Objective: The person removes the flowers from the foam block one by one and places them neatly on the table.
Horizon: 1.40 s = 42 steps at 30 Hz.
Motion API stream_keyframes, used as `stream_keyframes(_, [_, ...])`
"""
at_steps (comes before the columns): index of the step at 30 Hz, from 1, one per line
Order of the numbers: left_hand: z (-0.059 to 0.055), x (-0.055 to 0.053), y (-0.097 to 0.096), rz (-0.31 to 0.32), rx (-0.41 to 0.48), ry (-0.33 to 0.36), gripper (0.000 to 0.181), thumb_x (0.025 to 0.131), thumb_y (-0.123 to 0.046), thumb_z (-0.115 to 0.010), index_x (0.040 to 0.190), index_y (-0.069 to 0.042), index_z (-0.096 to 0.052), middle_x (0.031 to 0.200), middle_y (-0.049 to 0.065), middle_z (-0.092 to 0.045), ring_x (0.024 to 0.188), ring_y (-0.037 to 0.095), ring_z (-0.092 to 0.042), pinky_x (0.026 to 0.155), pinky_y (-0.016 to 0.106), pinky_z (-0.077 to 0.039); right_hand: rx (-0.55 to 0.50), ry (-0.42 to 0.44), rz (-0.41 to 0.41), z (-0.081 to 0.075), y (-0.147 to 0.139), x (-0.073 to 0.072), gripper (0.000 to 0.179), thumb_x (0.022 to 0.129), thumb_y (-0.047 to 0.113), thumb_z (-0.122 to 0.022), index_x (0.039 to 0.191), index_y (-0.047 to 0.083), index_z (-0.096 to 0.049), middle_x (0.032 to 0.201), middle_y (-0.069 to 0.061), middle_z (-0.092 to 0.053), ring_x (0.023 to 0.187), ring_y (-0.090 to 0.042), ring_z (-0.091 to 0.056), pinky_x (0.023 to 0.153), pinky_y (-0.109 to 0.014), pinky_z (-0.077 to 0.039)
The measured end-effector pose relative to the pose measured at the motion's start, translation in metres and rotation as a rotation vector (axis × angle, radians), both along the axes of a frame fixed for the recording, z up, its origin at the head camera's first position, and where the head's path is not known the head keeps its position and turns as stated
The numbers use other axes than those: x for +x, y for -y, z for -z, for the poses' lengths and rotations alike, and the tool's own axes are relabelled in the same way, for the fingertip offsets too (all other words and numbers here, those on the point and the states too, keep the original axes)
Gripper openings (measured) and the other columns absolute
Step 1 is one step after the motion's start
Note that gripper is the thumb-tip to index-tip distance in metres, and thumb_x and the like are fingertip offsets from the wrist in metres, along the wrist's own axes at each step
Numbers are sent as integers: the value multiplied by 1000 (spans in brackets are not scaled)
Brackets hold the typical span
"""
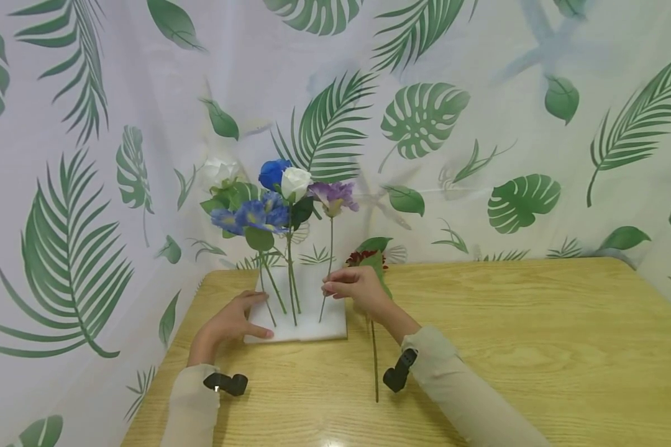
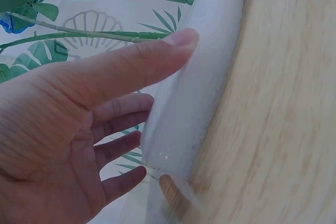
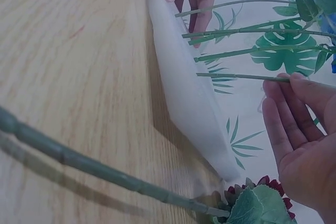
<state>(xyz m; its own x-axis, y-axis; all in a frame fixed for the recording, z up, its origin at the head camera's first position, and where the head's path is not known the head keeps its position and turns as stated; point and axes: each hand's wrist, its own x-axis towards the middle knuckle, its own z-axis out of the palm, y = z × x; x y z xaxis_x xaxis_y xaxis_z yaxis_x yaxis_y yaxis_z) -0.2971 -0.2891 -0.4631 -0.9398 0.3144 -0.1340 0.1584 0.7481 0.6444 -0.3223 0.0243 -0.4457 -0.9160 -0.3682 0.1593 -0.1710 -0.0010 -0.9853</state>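
Leafy backdrop [image 1: 425, 124] — purple flower [image 1: 333, 197], head view only

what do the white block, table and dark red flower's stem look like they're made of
White block: probably plastic foam, matte, with fine specks on its edge.
Table: wood or wood-look laminate, slightly glossy; streaky grain, faint glare.
Dark red flower's stem: likely plastic, dull sheen; green, with ring-like joints.

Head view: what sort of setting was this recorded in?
Probably a makeshift indoor recording corner: a leaf-patterned backdrop surrounds the back and left of a wood-grain table, where artificial-looking flowers stand in a white foam block.
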Motion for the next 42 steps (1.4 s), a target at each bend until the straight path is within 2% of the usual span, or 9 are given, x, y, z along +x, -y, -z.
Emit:
stream_keyframes(15, [-1,2,-2,8,6,1,98,76,-29,-91,155,-2,-40,164,29,-24,151,52,-22,121,65,-26,-1,-31,8,-4,-2,2,27,94,3,-71,113,-16,-69,100,-18,-77,85,-12,-75,84,-35,-63])
stream_keyframes(22, [-1,4,-2,6,14,-6,98,75,-28,-92,155,-1,-40,163,29,-26,150,52,-23,121,65,-25,-46,-27,6,-4,-5,2,24,95,2,-70,112,-15,-70,98,-13,-78,85,-11,-75,83,-30,-63])
stream_keyframes(26, [-1,7,-3,1,16,-7,99,75,-28,-92,154,-1,-40,162,30,-26,150,52,-24,121,65,-25,-59,-38,14,-7,-11,1,25,95,2,-69,114,-15,-69,97,-13,-79,84,-9,-75,82,-28,-63])
stream_keyframes(29, [-1,8,-3,-2,11,-2,98,75,-29,-92,155,-1,-41,163,29,-26,150,52,-23,121,65,-25,-45,-44,12,-11,-19,1,25,95,2,-69,114,-14,-70,97,-12,-79,84,-9,-75,82,-30,-63])
stream_keyframes(34, [0,8,-3,-6,10,4,99,75,-30,-92,155,-3,-40,163,29,-25,151,51,-22,121,65,-25,-47,0,-24,-14,-34,0,28,94,-2,-69,116,-18,-67,94,-5,-79,83,-9,-75,81,-29,-63])
stream_keyframes(38, [0,8,-4,-6,14,7,98,75,-29,-92,155,-4,-41,163,29,-26,151,51,-22,121,65,-25,-6,3,-42,-16,-47,0,29,94,-1,-69,117,-18,-66,97,-4,-79,85,-10,-76,86,-38,-63])
stream_keyframes(42, [0,8,-4,-6,11,4,98,75,-29,-92,155,-4,-41,163,29,-26,151,51,-23,121,65,-25,53,-25,-61,-18,-58,2,29,95,3,-69,116,-17,-67,104,-11,-78,89,-12,-76,91,-48,-60])
